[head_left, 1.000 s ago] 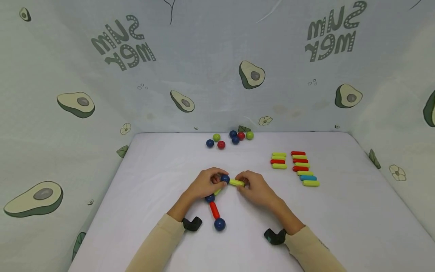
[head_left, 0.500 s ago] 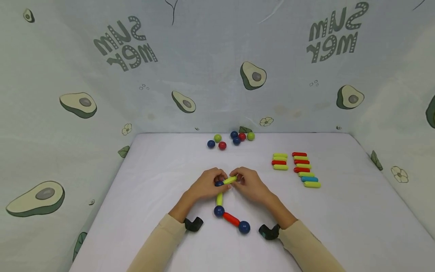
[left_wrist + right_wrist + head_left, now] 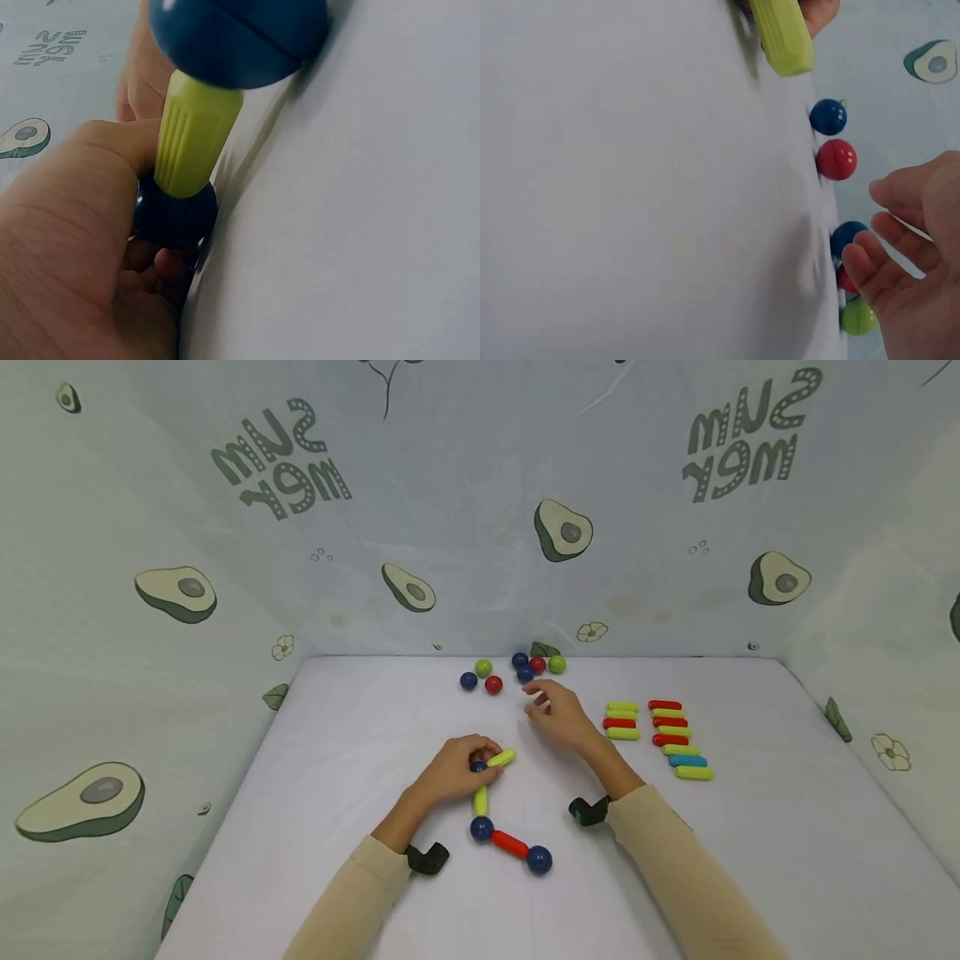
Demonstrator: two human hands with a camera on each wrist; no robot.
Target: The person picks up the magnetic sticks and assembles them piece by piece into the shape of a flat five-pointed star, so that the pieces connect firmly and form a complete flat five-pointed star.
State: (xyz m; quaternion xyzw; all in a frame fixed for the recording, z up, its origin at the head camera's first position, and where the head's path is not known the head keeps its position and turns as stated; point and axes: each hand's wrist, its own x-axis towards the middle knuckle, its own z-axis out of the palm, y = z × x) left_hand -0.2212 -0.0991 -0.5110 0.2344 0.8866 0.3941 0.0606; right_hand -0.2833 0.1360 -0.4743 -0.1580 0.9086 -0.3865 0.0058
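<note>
My left hand (image 3: 450,770) grips a blue ball (image 3: 478,767) between thumb and fingers. From that ball a yellow-green rod (image 3: 501,758) sticks out to the upper right. A second yellow-green rod (image 3: 481,802) runs down to another blue ball (image 3: 482,828), then a red rod (image 3: 510,844) leads to a blue end ball (image 3: 538,860). The left wrist view shows the gripped ball (image 3: 176,217) below the ribbed rod (image 3: 196,139). My right hand (image 3: 564,717) holds nothing, fingers loosely bent and apart, just in front of a dark blue ball (image 3: 526,674) in the back group.
Beside that ball are another blue ball (image 3: 520,661), a red ball (image 3: 537,665) and a green ball (image 3: 557,664). Left of them lie more balls, including a red one (image 3: 493,685). Two stacks of rods (image 3: 621,724) lie at right on the white table (image 3: 337,735).
My right hand has let go of the upper yellow-green rod and moved away toward the back balls. The red rod and end ball have swung right, while my left hand keeps its grip.
</note>
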